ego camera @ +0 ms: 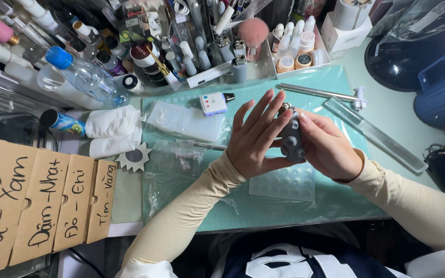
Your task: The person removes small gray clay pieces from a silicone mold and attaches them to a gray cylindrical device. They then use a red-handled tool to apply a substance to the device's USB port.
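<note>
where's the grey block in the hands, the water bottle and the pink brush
grey block (291, 140), head view, on its studded face
water bottle (86, 76), head view, on its clear body
pink brush (253, 31), head view, on its fluffy head

Grey holder (291, 138): matt plastic, knobbed. Cutting mat (336, 201): matt green, smooth. Dimpled tray (283, 184): clear glossy plastic. Bags (181, 123): crinkled clear film. Towel (112, 128): soft white paper or cloth. Dividers (37, 201): rough brown cardboard. Rod (318, 92): shiny metal
</note>
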